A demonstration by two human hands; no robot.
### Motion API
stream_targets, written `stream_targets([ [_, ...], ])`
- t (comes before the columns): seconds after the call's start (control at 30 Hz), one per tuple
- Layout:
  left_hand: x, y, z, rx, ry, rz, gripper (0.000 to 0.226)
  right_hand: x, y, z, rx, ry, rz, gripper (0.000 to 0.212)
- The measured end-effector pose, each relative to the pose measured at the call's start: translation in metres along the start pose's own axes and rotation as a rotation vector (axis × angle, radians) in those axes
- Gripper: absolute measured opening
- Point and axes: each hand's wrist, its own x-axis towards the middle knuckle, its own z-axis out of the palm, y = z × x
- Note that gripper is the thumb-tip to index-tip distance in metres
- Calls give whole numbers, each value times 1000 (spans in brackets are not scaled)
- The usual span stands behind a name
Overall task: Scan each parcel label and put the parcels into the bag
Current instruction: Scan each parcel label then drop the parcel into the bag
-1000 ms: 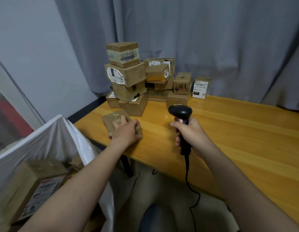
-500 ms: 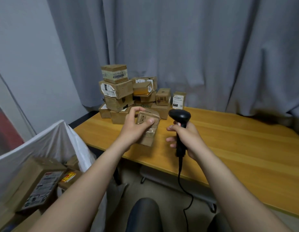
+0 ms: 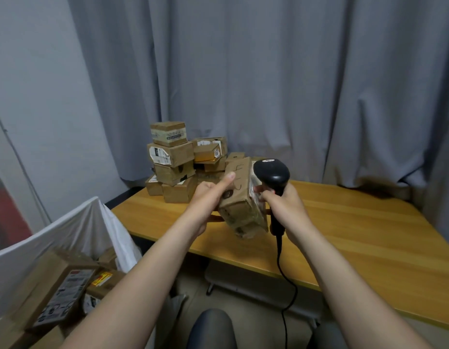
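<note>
Now: left hand [image 3: 208, 197] holds cardboard parcel [image 3: 241, 205] tilted in the air above surface [image 3: 344, 235], thumb on top face, fingers curled under | right hand [image 3: 286, 205] fingers wrapped round barcode scanner [image 3: 271, 172] handle, scanner head just beside parcel's labelled side | parcel stack [image 3: 173, 162] at far-left corner of surface | white bag [image 3: 67, 235] lower left, boxes inside

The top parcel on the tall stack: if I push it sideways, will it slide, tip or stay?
The top parcel is a small cardboard box, so probably light and stiff. It sits highest on an uneven stack whose boxes are turned at different angles, so a push would likely slide it off. Its taped faces may be slightly slippery.
</note>
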Motion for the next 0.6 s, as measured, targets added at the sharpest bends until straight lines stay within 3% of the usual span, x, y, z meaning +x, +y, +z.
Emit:
stream_targets([
  [0.1,-4,1,0,123,14,-55,93,-5,-3,3,-54,-20,-49,30],
  [0.23,-8,-6,-3,124,16,-98,104,-10,-6,7,-94,-80,-47,20],
  [0.47,-1,-21,-20,-17,144,-105,79,-14,-11,3,201,-81,43,8],
  [0.53,1,-23,-29,-93,167,-96,83,-17,-11,0,197,-49,48,4],
  [0.6,3,-25,-37,-134,196,-84,103,-20,-10,-2,166,-39,52,11],
])
